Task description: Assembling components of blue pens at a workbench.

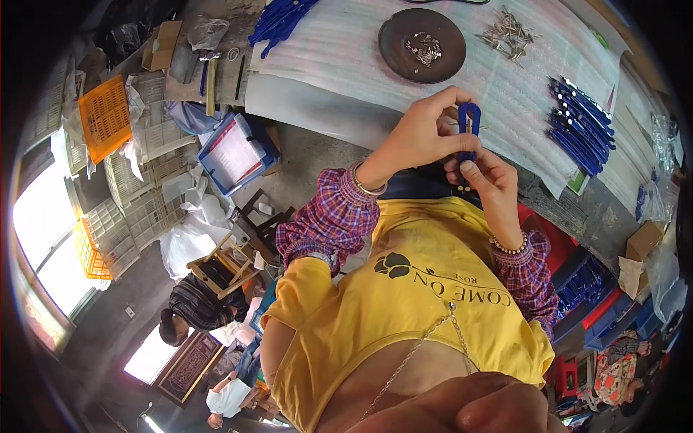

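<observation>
Between my two hands is a narrow blue strap (469, 114), its upper end bent into a loop with a slim light-coloured strip showing inside. My left hand (439, 128) is closed on the strap's side, thumb and fingers pinching it just below the loop. Lower down, my right hand (489, 179) grips the strap's lower part between thumb and curled fingers. Both hands are held up in front of the table's near edge. Beyond them on the table stands a dark round dish (390, 54) with small shiny metal pieces (426, 52) in it.
Metal pins with round heads (509, 36) lie heaped at the back. Blue straps with metal ends (581, 130) are stacked at right; another blue bundle (278, 22) lies far left. A hammer (211, 83) rests on a side bench. A blue crate (238, 155) stands left. Other people are farther off.
</observation>
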### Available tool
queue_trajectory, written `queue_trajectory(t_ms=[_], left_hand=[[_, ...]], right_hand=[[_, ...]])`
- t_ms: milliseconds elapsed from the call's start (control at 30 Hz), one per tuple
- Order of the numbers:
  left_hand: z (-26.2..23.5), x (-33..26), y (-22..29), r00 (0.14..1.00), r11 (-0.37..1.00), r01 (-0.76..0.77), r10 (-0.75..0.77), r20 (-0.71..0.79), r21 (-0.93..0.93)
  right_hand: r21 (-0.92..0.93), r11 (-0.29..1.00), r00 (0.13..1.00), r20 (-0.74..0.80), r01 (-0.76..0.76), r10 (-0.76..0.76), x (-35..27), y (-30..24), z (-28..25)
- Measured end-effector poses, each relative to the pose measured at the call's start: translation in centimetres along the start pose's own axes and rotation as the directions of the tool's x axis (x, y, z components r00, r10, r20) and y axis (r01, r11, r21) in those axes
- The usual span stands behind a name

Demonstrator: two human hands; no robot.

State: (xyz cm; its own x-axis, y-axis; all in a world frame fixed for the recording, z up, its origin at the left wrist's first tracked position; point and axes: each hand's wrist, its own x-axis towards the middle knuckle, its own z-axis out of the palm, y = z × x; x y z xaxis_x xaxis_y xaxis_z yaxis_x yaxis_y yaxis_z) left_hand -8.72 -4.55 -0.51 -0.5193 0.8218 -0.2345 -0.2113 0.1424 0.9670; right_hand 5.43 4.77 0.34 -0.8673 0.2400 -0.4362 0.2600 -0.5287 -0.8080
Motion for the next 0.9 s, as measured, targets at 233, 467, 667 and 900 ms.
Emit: queue_trajectory(t_ms=[233,467,667,900], left_hand=[[-0.6,0.0,0.2,0.998,0.998,0.056,-0.056,0.041,0.006],[-0.5,0.0,0.4,1.000,0.997,0.006,-0.006,-0.006,0.075],[0.1,0.0,-0.1,0.996,0.998,-0.069,0.068,-0.062,-0.005],[-0.2,0.0,0.2,0.999,0.997,0.038,-0.039,0.010,0.061]], right_hand=[[0.024,1.000,1.000,0.011,0.015,-0.015,0.0,0.2,-0.1],[0.027,1.000,1.000,-0.010,0.010,-0.010,-0.2,-0.1,0.0],[0.020,1.000,1.000,-0.028,0.006,-0.005,-0.1,0.1,0.1],[0.046,0.999,1.000,-0.022,-0.004,0.005,0.0,0.2,0.0]])
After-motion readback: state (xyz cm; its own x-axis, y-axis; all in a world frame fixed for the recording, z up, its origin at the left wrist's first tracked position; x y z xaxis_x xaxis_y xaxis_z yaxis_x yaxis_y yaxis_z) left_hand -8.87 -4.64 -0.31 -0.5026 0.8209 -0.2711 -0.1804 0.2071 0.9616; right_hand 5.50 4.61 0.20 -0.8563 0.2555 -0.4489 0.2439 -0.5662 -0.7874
